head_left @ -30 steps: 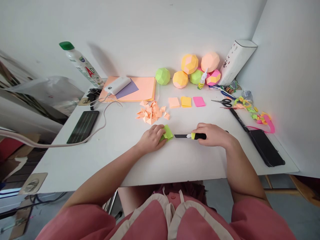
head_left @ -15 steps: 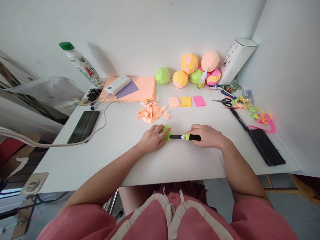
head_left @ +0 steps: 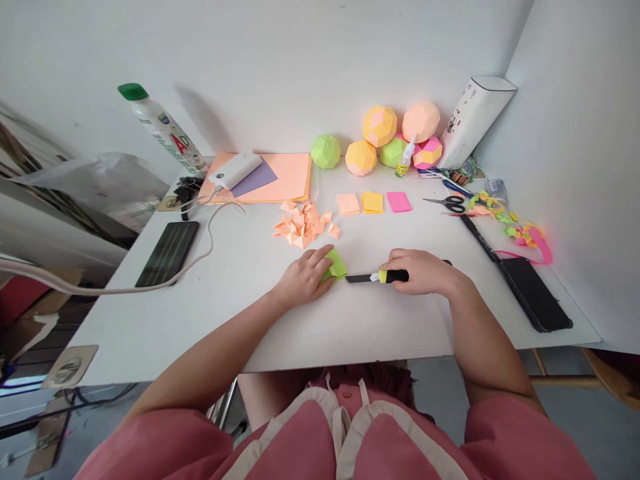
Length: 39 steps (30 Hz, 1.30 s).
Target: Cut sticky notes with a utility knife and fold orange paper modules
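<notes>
My left hand point(head_left: 306, 275) rests on a green sheet of paper point(head_left: 339, 265), its fingers pressing the sheet to the table. In my right hand point(head_left: 420, 270) is a utility knife point(head_left: 395, 275) with a black and yellow handle. Its long dark blade points left, and the tip lies close beside the paper's right edge. Beyond my left hand sits a heap of folded peach paper pieces point(head_left: 303, 225). Three small stacks of square notes, peach point(head_left: 349, 204), orange point(head_left: 373, 203) and pink point(head_left: 399, 202), lie behind the knife.
Several paper balls point(head_left: 361, 158) stand against the wall. Scissors point(head_left: 450, 203), a marker point(head_left: 479, 239), a black case point(head_left: 535, 293) and paper scraps lie right. A phone point(head_left: 167, 254), cable, spray bottle point(head_left: 167, 130) and power bank point(head_left: 236, 171) are left.
The knife in my right hand has moved right, and its blade has come away from the green paper. More of the sheet shows beside my left hand.
</notes>
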Each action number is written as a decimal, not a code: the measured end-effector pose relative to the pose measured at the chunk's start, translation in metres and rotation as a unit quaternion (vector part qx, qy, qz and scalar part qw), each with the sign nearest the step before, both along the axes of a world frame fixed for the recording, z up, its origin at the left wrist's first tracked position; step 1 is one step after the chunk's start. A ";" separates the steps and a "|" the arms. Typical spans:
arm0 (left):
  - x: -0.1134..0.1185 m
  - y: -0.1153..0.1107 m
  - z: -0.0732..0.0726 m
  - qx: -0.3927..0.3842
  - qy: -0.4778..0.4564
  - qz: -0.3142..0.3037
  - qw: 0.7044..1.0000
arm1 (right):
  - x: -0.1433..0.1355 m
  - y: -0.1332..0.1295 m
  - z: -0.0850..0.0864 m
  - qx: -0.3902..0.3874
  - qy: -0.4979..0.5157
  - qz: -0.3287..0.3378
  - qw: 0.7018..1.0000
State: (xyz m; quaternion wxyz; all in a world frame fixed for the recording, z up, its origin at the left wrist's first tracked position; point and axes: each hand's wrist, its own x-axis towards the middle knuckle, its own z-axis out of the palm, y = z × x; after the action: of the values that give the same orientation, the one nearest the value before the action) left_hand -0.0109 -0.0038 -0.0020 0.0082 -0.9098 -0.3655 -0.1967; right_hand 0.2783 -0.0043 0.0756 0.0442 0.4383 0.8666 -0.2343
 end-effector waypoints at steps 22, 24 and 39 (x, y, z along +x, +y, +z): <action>0.003 0.000 -0.001 0.011 0.023 0.015 1.000 | -0.005 -0.003 0.003 0.000 -0.004 0.001 1.000; 0.003 0.000 -0.001 0.009 0.015 0.016 1.000 | -0.005 -0.005 0.004 -0.008 -0.003 0.009 1.000; 0.004 0.000 0.001 -0.030 -0.011 0.023 0.999 | -0.022 -0.024 0.008 -0.010 -0.007 0.006 1.000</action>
State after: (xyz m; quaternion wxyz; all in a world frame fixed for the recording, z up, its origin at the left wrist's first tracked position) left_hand -0.0071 -0.0036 -0.0012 -0.0188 -0.8987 -0.3920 -0.1959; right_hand 0.2565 -0.0278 0.0831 0.0563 0.4340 0.8668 -0.2391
